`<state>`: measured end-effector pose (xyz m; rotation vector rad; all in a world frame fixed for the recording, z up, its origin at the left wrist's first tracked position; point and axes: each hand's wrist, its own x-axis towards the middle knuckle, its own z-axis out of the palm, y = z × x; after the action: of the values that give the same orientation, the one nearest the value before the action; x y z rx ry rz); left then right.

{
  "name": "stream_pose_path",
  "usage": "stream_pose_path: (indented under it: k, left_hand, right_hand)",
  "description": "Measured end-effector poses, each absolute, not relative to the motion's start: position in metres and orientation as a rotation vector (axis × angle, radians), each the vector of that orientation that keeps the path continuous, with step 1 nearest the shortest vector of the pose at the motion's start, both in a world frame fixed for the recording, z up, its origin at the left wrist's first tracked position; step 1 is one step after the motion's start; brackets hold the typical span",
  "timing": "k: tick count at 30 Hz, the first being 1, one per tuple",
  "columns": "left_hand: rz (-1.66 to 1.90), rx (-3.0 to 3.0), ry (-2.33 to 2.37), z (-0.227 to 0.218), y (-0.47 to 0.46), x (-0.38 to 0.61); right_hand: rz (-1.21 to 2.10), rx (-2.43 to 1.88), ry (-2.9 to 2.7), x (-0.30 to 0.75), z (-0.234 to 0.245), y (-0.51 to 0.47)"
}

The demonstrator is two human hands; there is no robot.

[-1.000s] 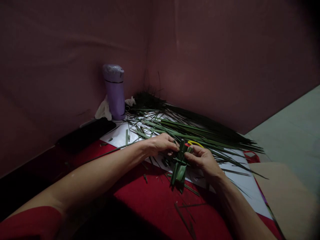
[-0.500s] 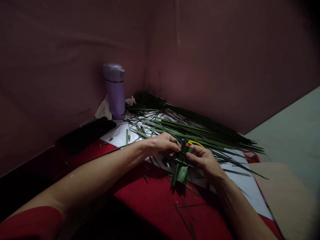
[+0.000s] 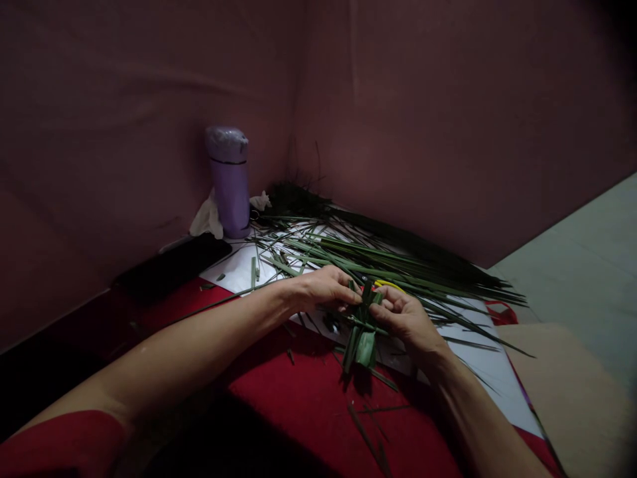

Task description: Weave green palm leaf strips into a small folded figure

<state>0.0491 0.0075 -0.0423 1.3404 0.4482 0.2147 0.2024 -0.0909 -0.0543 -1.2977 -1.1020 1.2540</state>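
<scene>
A small piece folded from green leaf strips [image 3: 363, 332] hangs between my two hands above the red cloth [image 3: 298, 398]. My left hand [image 3: 323, 290] pinches its upper left part with closed fingers. My right hand [image 3: 405, 317] grips the upper right part, fingers curled round the strips. Both hands nearly touch at the top of the piece. Its lower ends dangle free below my fingers. A yellow loop, perhaps a scissors handle [image 3: 391, 285], shows just behind my right hand.
A pile of long green leaves [image 3: 378, 255] lies on white paper [image 3: 239, 269] behind my hands. A purple flask [image 3: 229, 181] stands in the corner beside crumpled tissue [image 3: 205, 219]. A dark phone-like slab [image 3: 172, 267] lies to the left. Leaf scraps litter the cloth.
My hands have drawn slightly closer together at the top of the leaf piece, and the piece has shifted a little to the right and down.
</scene>
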Motion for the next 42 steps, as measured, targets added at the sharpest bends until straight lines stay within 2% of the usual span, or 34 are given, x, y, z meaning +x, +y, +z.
stream_pose_path:
  k: [9, 20, 42]
  left_hand:
    - [0.231, 1.387, 0.440, -0.045, 0.009, 0.049]
    - [0.336, 1.404, 0.523, -0.034, 0.016, 0.045]
    - [0.363, 1.456, 0.509, -0.040, 0.009, 0.048]
  right_hand:
    - [1.246, -1.269, -1.088, 0.203, -0.063, -0.090]
    - [0.989, -1.572, -1.345, 0.217, -0.043, -0.094]
    - [0.961, -1.438, -1.277, 0.209, -0.049, -0.091]
